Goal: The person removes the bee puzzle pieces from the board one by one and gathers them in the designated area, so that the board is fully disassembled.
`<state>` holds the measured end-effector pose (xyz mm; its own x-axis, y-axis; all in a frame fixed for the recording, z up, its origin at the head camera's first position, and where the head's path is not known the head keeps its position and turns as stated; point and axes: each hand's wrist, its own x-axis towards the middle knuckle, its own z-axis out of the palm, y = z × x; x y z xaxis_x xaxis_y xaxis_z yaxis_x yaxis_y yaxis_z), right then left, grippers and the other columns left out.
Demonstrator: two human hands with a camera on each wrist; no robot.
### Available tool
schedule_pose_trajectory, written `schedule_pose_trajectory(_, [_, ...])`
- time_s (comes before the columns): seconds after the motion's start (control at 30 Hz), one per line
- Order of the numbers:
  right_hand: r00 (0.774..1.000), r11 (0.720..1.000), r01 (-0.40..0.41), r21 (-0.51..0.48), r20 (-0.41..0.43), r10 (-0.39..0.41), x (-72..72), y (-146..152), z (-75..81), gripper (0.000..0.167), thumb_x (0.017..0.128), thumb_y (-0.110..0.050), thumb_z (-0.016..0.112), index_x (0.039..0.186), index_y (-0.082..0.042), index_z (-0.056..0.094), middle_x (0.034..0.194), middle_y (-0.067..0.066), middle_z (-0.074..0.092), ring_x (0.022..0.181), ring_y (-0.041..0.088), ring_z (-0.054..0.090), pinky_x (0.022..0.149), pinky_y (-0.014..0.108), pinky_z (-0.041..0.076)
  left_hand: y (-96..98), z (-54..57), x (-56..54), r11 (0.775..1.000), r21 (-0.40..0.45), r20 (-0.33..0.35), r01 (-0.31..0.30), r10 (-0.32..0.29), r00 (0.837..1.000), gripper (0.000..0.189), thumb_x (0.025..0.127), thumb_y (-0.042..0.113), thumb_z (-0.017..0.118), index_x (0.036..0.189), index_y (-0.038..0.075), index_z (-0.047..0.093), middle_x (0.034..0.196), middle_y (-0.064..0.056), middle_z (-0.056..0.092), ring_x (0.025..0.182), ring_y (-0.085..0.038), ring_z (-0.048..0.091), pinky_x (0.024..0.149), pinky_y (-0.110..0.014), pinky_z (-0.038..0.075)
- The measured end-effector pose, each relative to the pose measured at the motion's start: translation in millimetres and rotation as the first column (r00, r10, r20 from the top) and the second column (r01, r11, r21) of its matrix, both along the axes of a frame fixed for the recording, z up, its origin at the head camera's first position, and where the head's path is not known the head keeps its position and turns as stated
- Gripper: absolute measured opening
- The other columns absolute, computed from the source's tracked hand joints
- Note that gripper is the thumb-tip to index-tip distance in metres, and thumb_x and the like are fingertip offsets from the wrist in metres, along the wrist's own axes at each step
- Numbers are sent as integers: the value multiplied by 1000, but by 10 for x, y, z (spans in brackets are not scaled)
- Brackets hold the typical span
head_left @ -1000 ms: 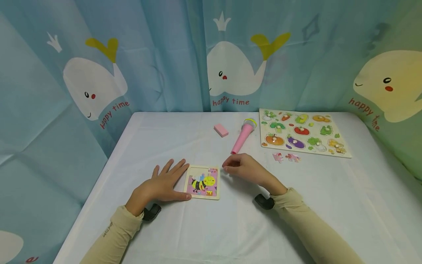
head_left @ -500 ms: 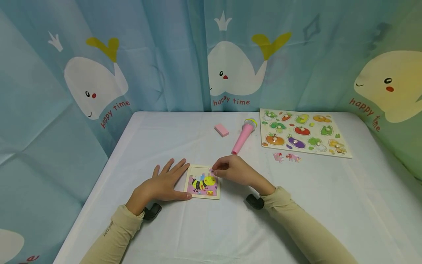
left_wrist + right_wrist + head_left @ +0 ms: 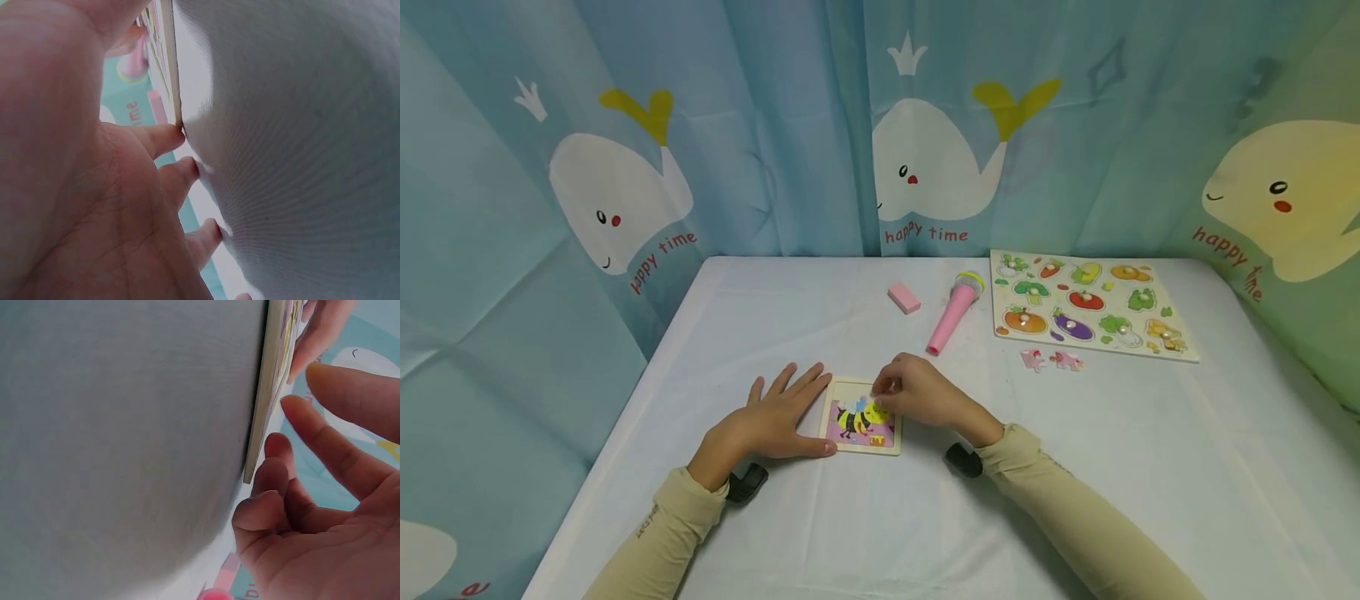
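Observation:
A small square jigsaw puzzle (image 3: 859, 447) in a pale wooden frame lies flat on the table, its picture a yellow and black bee on pink. My left hand (image 3: 765, 423) lies spread at its left side, thumb on the lower left corner and index fingertip against the upper left corner. Over the puzzle's upper right part is my right hand (image 3: 929, 395), hiding that corner. In the right wrist view, the index finger (image 3: 331, 450) reaches to the puzzle's face, with the thumb a little apart. No piece shows between them; the other fingers are curled in.
Two loose pink jigsaw pieces (image 3: 1051, 360) lie right of the right hand. Behind them sits a vegetable peg board (image 3: 1097, 347). A pink toy microphone (image 3: 951, 317) and a pink block (image 3: 904, 297) lie farther back. A whale-print curtain (image 3: 820, 150) hangs behind the table.
My right hand has moved left from beside the puzzle onto its upper right part, covering the pink corner seen earlier. The left hand has stayed in place.

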<state>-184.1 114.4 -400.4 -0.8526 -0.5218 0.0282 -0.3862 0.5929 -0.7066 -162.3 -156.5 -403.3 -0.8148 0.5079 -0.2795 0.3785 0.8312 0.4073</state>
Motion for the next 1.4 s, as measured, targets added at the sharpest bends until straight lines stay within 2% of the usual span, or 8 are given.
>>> schedule_pose_trajectory(0.37, [997,997,-42,64,-67,46,-4,-41,-8,6,87,2,77,93,0,77,90,6,64,85,18,53,75,30,48,-17,-23,3,1000,13,-17,10,-10,1000,107,92,59,78,172,11,24,179,-11,15,163,-44,2,120,-77,1])
schedule_pose_trajectory(0.6, [997,989,-66,132,-33,71,1,-66,19,10,86,2,76,94,-3,72,94,4,59,91,19,49,81,34,45,-12,-8,29,1000,19,-15,4,-3,1000,107,92,58,79,171,10,26,178,-11,16,162,-45,3,119,-78,1])
schedule_pose_trajectory(0.77, [997,986,-67,153,-25,72,0,-83,37,11,87,2,76,94,-3,70,95,5,55,93,21,47,81,34,43,-1,1,36,1000,22,-22,2,-1,1000,106,92,58,79,171,10,27,178,-11,17,162,-45,3,119,-78,1])
schedule_pose_trajectory(0.97, [999,989,-39,142,-15,41,31,-93,33,14,87,3,77,94,-6,69,99,6,54,97,23,47,82,35,43,6,-6,36,1000,13,-26,2,-1,1000,107,91,59,79,171,11,27,178,-11,17,162,-45,3,119,-78,1])
schedule_pose_trajectory(1.1, [999,992,-29,120,-32,33,38,-90,22,17,86,6,76,95,-5,67,96,6,54,93,21,49,80,34,45,0,-4,43,1000,20,-23,4,-4,1000,107,92,58,79,171,10,27,178,-12,17,162,-46,3,119,-78,1])
schedule_pose_trajectory(1.3, [999,999,2,39,-33,-1,12,-58,27,23,86,12,72,104,0,64,95,7,60,87,19,54,77,31,49,-6,-3,33,1000,23,-20,9,-9,1000,106,92,57,79,171,9,26,178,-12,16,162,-46,4,119,-78,1])
schedule_pose_trajectory(1.4, [1000,1000,19,-3,-19,-19,-6,-20,53,20,89,12,71,105,1,67,93,6,62,86,19,56,76,31,50,-8,-10,18,1000,19,-23,9,-9,1000,106,92,57,79,171,10,26,178,-12,16,162,-45,4,119,-78,1])
